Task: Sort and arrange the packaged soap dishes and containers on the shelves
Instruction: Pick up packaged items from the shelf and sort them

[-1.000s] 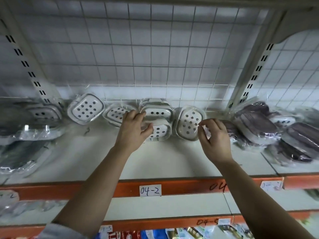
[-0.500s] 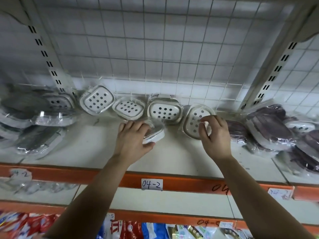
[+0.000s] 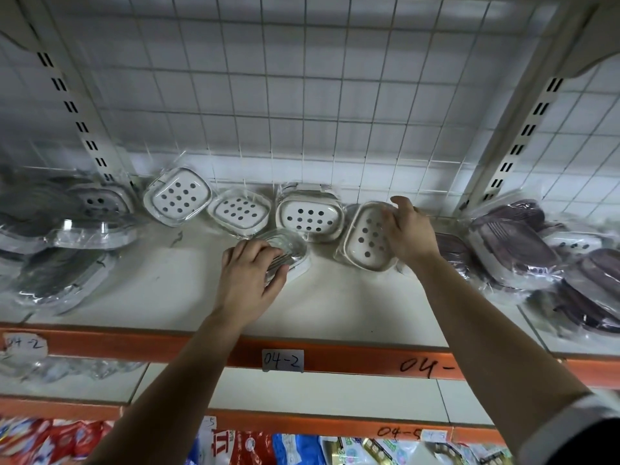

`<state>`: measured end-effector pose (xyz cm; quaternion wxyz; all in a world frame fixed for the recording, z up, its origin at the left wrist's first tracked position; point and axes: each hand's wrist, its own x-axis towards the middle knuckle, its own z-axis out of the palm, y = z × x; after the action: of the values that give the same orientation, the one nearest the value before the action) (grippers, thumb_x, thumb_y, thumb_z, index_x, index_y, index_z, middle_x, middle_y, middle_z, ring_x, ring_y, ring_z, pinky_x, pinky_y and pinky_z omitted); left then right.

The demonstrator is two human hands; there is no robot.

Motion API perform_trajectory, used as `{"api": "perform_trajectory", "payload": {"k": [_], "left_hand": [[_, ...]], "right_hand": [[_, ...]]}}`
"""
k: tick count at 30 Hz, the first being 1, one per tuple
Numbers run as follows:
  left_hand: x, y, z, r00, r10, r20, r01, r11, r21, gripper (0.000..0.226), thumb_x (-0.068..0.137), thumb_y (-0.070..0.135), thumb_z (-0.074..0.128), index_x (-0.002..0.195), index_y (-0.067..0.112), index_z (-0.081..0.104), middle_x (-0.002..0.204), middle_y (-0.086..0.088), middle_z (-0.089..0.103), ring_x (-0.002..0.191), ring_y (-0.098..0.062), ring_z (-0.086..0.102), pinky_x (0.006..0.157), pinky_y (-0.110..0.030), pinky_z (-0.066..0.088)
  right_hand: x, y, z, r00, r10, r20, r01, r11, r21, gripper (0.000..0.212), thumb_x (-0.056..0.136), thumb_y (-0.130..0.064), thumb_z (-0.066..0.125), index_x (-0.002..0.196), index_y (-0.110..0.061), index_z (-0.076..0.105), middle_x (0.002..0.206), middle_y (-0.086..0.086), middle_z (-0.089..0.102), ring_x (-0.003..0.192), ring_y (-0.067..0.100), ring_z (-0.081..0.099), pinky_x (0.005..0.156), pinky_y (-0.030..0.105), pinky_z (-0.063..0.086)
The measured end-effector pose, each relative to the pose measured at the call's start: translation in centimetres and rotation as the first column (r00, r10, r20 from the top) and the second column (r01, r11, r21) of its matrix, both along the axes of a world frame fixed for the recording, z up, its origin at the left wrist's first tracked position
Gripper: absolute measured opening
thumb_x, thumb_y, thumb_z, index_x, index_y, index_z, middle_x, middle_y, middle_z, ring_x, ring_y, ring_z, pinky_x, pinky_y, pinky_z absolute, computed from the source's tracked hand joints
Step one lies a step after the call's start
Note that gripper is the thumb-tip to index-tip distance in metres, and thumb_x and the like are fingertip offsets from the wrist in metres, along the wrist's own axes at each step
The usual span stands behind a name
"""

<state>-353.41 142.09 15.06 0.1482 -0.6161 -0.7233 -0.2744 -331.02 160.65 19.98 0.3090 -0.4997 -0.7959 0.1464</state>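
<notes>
Several white soap dishes with dark drain holes, each in clear wrap, lean against the wire grid at the back of the shelf (image 3: 335, 297). My left hand (image 3: 250, 278) grips a wrapped soap dish (image 3: 288, 255) lying flat in front of the row. My right hand (image 3: 407, 231) holds the right edge of the rightmost white soap dish (image 3: 365, 238), which stands tilted. Beside it stand three more white dishes: one (image 3: 308, 218) in the middle, one (image 3: 239, 211) to its left, one (image 3: 177, 196) further left.
Grey wrapped dishes (image 3: 63, 243) pile up at the left, dark purple wrapped dishes (image 3: 523, 250) at the right. An orange shelf edge carries the label 04-2 (image 3: 282, 360). Colourful packets (image 3: 255, 448) hang below. Slotted uprights (image 3: 523, 135) frame the bay.
My left hand pulled its dish toward the front of the shelf and laid it flat. My right hand shifted from the dish's face to its right edge.
</notes>
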Motion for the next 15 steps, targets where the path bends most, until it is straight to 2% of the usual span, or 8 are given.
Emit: {"api": "perform_trajectory", "payload": {"k": [3, 6, 10, 15], "left_hand": [[0.0, 0.0, 0.1, 1.0, -0.002, 0.019, 0.002, 1.0, -0.013, 0.045, 0.089, 0.045, 0.042, 0.105, 0.013, 0.071, 0.103, -0.005, 0.061, 0.099, -0.028, 0.057, 0.085, -0.04, 0.036], [0.1, 0.0, 0.2, 0.999, 0.002, 0.032, -0.001, 1.0, -0.028, 0.046, 0.09, 0.045, 0.042, 0.106, 0.013, 0.07, 0.104, -0.005, 0.061, 0.099, -0.029, 0.057, 0.086, -0.04, 0.036], [0.2, -0.1, 0.2, 0.999, 0.004, 0.043, -0.003, 0.999, -0.034, 0.047, 0.09, 0.046, 0.041, 0.107, 0.013, 0.07, 0.104, -0.005, 0.061, 0.1, -0.029, 0.057, 0.086, -0.04, 0.035], [0.2, -0.1, 0.2, 0.999, 0.007, 0.051, -0.006, 1.0, -0.017, 0.045, 0.09, 0.045, 0.042, 0.105, 0.013, 0.07, 0.104, -0.004, 0.061, 0.099, -0.028, 0.057, 0.087, -0.039, 0.034]], "right_hand": [[0.0, 0.1, 0.1, 0.999, -0.018, -0.043, 0.017, 0.999, -0.04, 0.034, 0.102, -0.029, 0.044, 0.116, -0.002, 0.059, 0.108, 0.023, 0.063, 0.105, 0.039, 0.056, 0.084, 0.04, 0.043], [0.4, -0.1, -0.3, 0.998, -0.013, -0.059, 0.01, 0.999, -0.048, 0.031, 0.101, -0.026, 0.046, 0.113, -0.003, 0.063, 0.106, 0.022, 0.059, 0.097, 0.038, 0.057, 0.081, 0.035, 0.041], [0.6, -0.8, -0.7, 0.994, -0.007, -0.108, 0.009, 1.0, 0.016, 0.027, 0.099, -0.023, 0.052, 0.106, -0.001, 0.066, 0.099, 0.02, 0.059, 0.09, 0.038, 0.058, 0.071, 0.029, 0.034], [0.6, -1.9, -0.5, 0.976, 0.001, -0.217, 0.027, 0.992, 0.126, 0.022, 0.099, -0.02, 0.054, 0.103, -0.001, 0.065, 0.105, 0.018, 0.055, 0.09, 0.034, 0.056, 0.073, 0.024, 0.033]]}}
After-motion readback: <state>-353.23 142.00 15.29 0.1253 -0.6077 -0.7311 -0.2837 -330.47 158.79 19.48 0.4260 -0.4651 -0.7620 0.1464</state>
